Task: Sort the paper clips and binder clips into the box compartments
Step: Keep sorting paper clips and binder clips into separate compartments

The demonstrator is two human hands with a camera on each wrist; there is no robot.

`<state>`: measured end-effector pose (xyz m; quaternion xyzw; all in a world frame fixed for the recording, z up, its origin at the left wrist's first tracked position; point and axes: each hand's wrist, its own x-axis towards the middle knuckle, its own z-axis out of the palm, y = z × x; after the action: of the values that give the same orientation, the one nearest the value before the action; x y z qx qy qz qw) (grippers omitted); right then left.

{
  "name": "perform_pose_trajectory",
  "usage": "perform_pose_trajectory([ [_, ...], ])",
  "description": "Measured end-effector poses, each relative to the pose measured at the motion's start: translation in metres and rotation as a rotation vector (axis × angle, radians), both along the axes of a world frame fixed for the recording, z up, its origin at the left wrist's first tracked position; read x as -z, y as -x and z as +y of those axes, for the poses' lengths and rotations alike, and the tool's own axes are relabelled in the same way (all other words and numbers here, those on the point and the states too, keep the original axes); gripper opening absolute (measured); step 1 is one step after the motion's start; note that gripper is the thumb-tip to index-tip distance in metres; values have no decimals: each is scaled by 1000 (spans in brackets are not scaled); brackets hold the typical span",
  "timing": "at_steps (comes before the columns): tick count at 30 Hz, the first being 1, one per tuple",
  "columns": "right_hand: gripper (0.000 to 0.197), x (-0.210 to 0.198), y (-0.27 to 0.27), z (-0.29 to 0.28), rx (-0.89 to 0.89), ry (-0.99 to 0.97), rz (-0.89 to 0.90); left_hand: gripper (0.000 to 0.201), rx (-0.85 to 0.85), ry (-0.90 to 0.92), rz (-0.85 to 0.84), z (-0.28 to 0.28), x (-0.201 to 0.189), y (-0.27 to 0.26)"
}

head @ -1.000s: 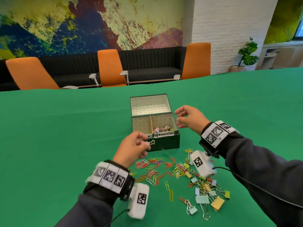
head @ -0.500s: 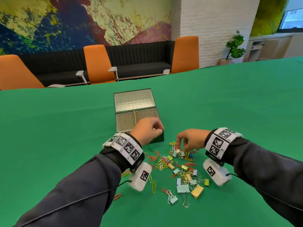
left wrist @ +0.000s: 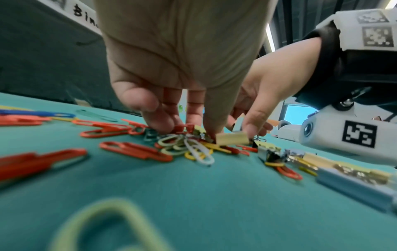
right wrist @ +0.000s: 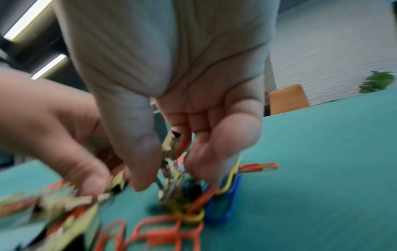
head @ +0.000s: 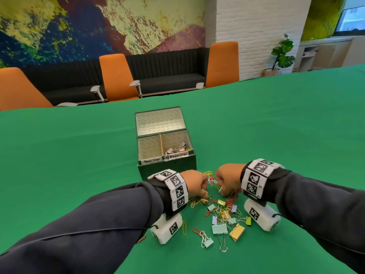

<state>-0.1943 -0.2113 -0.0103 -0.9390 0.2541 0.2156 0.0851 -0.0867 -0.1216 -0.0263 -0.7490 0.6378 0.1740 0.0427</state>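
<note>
A dark green box [head: 167, 169] stands open on the green table, its front compartments labelled for paper clips [head: 149, 149] and binder clips. Several binder clips [head: 176, 149] lie in the right one. Just in front, a mixed pile of coloured clips [head: 221, 212] is spread out. Both hands reach down into the pile's far end. My left hand [head: 205, 189] pinches into a cluster of paper clips [left wrist: 184, 144] with thumb and fingertips [left wrist: 148, 108]. My right hand [head: 220, 191] pinches a small binder clip [right wrist: 170, 146] by its body and wire handles; the view is blurred.
A large mint binder clip [head: 219, 228] and a yellow one [head: 237, 231] lie at the near side of the pile. Orange chairs [head: 116, 76] and a dark sofa stand beyond the table's far edge. Green cloth [head: 69, 155] stretches to both sides.
My left hand has come back from the box front down to the pile. My right hand, over the box a second ago, has stayed low in the pile and closed its fingers on a clip.
</note>
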Motion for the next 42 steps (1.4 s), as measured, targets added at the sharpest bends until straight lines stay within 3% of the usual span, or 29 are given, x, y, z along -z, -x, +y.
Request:
perform_pose_trajectory([
  [4, 20, -7, 17, -17, 132, -328, -348, 28, -25, 38, 17, -1, 2, -2],
  [7, 20, -11, 21, -22, 151, -559, -624, 20, -74, 121, 94, 6, 0, -7],
  [13, 23, 0, 15, -22, 145, -795, -684, 22, -179, 366, 312, 34, -12, -21],
  [18, 19, -3, 7, -17, 224, -1228, -856, 21, -318, 563, 797, 59, -23, -29],
  [21, 56, -3, 2, -13, 245, -1473, -848, 17, -401, 677, 1044, 70, -23, -34],
  [27, 50, -4, -8, -2, 285, -1730, -835, 13, -511, 754, 1225, 82, -12, -36],
  [32, 39, -8, -14, 3, 336, -1684, -805, 14, -528, 750, 1237, 87, -7, -39],
  [34, 17, -17, -20, 5, 368, -1517, -844, 14, -538, 755, 1216, 87, -7, -42],
  [35, 15, -23, -25, 6, 372, -1381, -867, 14, -547, 764, 1197, 87, -8, -44],
  [39, 15, -55, -56, 2, 395, -871, -980, 12, -596, 820, 1122, 85, -13, -53],
  [42, 23, -74, -74, -3, 528, -778, -1106, 13, -626, 836, 1074, 83, -14, -57],
])
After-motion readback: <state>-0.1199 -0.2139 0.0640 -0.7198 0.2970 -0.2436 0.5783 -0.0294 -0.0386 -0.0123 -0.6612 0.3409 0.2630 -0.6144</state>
